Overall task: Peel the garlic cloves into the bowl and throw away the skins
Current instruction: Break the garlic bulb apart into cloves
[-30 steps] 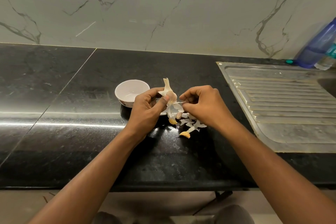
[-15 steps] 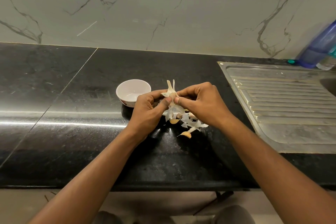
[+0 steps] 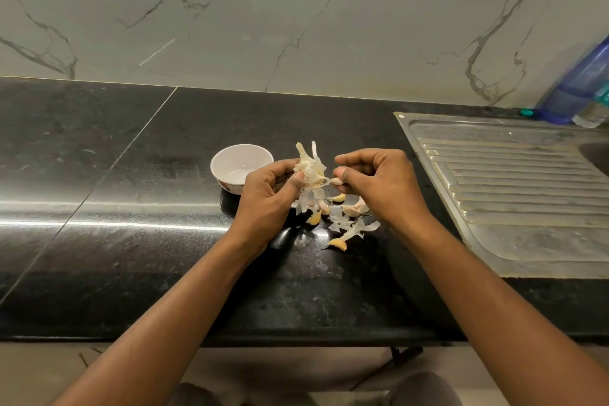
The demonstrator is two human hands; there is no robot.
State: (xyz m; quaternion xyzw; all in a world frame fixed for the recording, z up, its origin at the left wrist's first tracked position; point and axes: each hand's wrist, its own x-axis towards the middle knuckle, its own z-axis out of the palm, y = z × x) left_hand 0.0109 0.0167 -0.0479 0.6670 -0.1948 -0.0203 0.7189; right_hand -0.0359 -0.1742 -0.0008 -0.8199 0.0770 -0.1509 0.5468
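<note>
My left hand [image 3: 268, 193] grips a garlic bulb [image 3: 308, 168] with papery skin flaring up and hanging down from it. Just to its right, my right hand [image 3: 379, 184] pinches a single clove [image 3: 336, 181] between thumb and fingers, a thin strand of skin still linking it to the bulb. Below the hands, loose cloves [image 3: 337, 243] and torn skins [image 3: 349, 227] lie scattered on the black counter. A small white bowl [image 3: 230, 158] stands just left of my left hand; it looks empty.
The black stone counter [image 3: 131, 208] stretches to the left. A steel sink drainboard [image 3: 514, 188] lies at the right, with a blue bottle [image 3: 580, 82] leaning in the far right corner. A marble wall rises behind.
My right hand has pulled away to the right from the bulb, taking a clove off it. The left hand holds the bulb in about the same place.
</note>
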